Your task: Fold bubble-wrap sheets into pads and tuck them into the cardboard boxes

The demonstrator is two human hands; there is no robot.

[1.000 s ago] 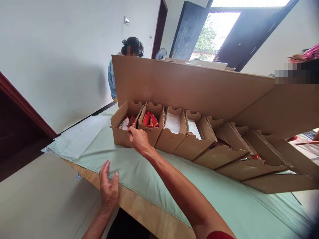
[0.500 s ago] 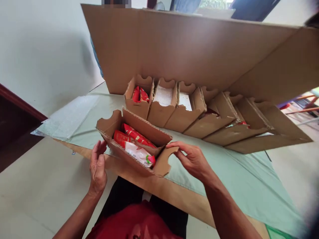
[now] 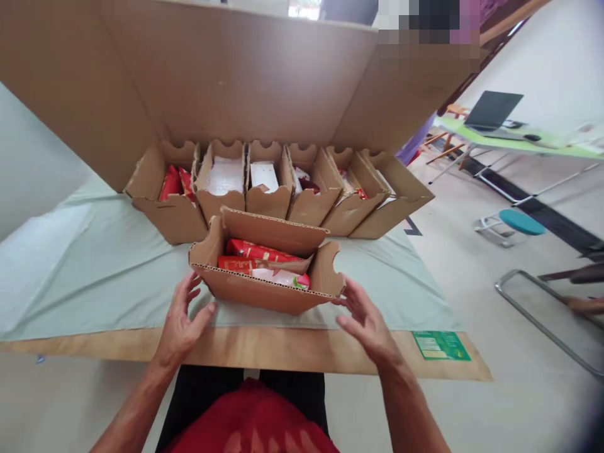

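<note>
An open cardboard tray (image 3: 264, 292) rests near the front edge of the table, holding red snack packets (image 3: 257, 253) and a white packet (image 3: 283, 277). My left hand (image 3: 182, 319) is at the tray's left end, fingers spread, thumb near its lower corner. My right hand (image 3: 365, 318) is at the tray's right end, fingers spread and just touching the scalloped flap. Neither hand grips anything.
Behind stands a row of several similar cardboard trays (image 3: 278, 189) with packets, backed by a large cardboard sheet (image 3: 236, 75). A pale green cloth (image 3: 70, 277) covers the wooden table (image 3: 283, 352). A green sticker (image 3: 441, 346) lies at its right. Farther right stand a stool (image 3: 516, 223) and a laptop (image 3: 493, 110).
The tray was pulled from the row to the table's front edge and turned square to me. Both hands have let go and opened at its ends. My view swung right.
</note>
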